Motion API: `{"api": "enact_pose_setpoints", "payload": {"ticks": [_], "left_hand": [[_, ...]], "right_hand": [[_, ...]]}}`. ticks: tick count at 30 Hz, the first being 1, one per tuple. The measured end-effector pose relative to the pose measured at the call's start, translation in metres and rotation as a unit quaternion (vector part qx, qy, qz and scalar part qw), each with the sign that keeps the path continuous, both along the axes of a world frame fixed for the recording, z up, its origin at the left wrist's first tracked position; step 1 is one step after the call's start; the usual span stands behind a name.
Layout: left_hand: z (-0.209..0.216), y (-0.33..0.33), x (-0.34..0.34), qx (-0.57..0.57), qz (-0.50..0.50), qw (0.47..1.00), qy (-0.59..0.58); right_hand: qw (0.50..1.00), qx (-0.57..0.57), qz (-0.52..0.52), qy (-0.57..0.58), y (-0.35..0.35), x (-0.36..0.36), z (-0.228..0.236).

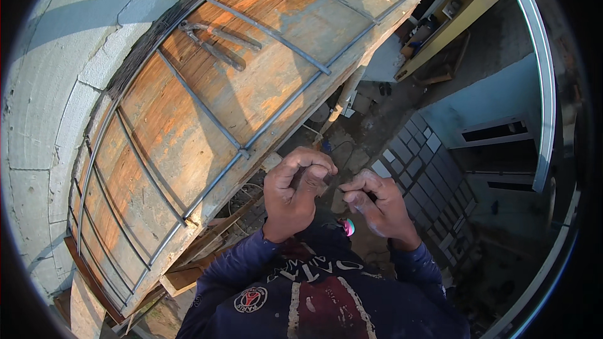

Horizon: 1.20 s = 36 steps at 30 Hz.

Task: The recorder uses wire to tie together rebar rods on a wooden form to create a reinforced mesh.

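My left hand (293,196) is raised in front of my chest, its fingers curled and thumb bent against the index finger. Close by on its right, my right hand (380,206) is in a similar pinch, with the fingertips of both hands a short gap apart. Whatever the fingers hold is too thin or too hidden to make out. Left of my hands, a grid of steel rebar (284,111) lies over a curved plywood board (169,119). On that board, away from both hands, rest rusty pincers (221,56) with their handles spread.
A wall of pale blocks (38,119) borders the board's far left side. Far below lie paving tiles (440,163) and a blue wall (509,97). A wooden pole (342,100) stands under the board's edge. A metal rail (540,69) curves along the right.
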<state>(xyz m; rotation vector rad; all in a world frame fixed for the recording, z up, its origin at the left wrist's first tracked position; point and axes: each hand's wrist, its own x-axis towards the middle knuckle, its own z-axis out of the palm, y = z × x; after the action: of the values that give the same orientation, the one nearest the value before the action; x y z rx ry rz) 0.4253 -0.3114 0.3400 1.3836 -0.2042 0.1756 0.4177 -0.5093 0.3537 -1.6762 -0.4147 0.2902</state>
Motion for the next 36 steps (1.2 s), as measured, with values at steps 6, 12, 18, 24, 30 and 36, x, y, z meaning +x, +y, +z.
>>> {"api": "enact_pose_setpoints", "payload": {"ticks": [6,12,18,24,30,36], "left_hand": [[0.006,-0.009,-0.001,-0.108,-0.103,0.984,0.093],[0.047,-0.032,0.012,-0.318,-0.127,0.927,0.155],[0.025,-0.035,0.012,-0.375,-0.273,0.864,0.195],[0.044,-0.05,0.009,-0.409,-0.303,0.847,0.153],[0.096,-0.026,0.051,-0.425,-0.327,0.842,-0.055],[0.142,0.034,0.073,-0.403,-0.231,0.871,-0.16]], "right_hand": [[0.993,-0.063,-0.058,-0.083,-0.013,-0.01,0.008],[0.981,0.08,0.011,0.178,-0.032,-0.005,0.024],[0.995,-0.103,0.003,-0.017,-0.04,-0.005,0.053],[0.968,-0.238,0.052,-0.056,-0.064,-0.001,0.118],[0.998,-0.036,0.044,-0.004,-0.067,0.013,0.134],[0.994,-0.093,0.05,-0.039,-0.085,0.029,0.123]]}}
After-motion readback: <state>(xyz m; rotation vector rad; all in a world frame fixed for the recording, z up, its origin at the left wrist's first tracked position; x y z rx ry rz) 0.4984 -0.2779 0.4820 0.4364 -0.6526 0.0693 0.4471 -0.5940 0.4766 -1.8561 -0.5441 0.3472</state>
